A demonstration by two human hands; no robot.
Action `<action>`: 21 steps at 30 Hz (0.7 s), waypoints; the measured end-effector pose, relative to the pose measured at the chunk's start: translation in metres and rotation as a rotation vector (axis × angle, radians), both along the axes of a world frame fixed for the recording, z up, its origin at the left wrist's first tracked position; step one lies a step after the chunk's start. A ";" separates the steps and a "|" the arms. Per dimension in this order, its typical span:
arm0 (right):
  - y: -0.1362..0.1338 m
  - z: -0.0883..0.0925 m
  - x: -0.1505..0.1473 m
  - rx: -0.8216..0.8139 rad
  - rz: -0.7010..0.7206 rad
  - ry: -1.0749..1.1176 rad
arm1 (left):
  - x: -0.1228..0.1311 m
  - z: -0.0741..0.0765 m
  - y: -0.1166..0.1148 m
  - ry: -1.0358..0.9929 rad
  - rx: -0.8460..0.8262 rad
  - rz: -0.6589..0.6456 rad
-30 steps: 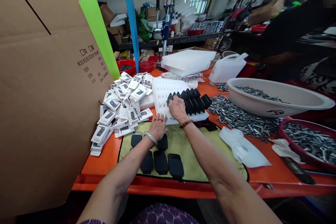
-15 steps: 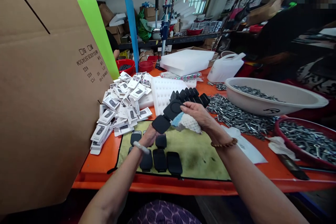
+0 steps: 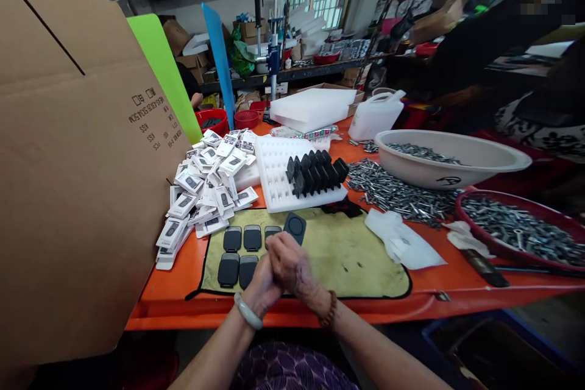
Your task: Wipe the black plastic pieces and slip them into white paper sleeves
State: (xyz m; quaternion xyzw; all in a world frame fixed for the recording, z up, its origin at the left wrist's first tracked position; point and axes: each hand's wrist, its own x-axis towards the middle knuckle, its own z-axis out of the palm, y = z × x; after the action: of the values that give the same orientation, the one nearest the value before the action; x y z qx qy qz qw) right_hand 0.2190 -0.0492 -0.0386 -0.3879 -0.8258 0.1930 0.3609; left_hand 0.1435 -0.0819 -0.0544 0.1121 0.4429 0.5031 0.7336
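Left hand point(image 3: 264, 287) and right hand point(image 3: 289, 263) pressed together; black device point(image 3: 295, 226) at their one o'clock, pinch hidden — cannot be told. Two-handed handling judged underway — steady support called for next.

A flat black unit point(image 3: 296, 225), round-cornered with a ring on its face, slants up beyond the right hand point(image 3: 290, 261), its near end hidden. Just left, matching dark pads point(image 3: 229, 270) lie flat in two rows on the yellow-green mat point(image 3: 356, 256), greyer along their far edges, some partly covered.
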 end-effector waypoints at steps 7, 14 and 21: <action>0.073 -0.008 0.057 -0.308 -0.430 0.209 | 0.010 0.006 -0.023 0.177 -0.019 0.017; 0.029 -0.012 0.074 -0.991 -0.016 0.514 | 0.006 0.001 -0.022 0.763 0.275 -0.017; 0.011 -0.016 0.078 -1.054 -0.015 0.714 | 0.004 -0.013 -0.033 0.006 -0.016 -0.245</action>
State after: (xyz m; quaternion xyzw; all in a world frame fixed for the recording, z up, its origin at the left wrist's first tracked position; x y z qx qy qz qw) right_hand 0.2968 -0.0379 -0.0547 -0.4311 -0.4459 0.6884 0.3760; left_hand 0.1470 -0.1148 -0.0676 0.1610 0.4321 0.4059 0.7891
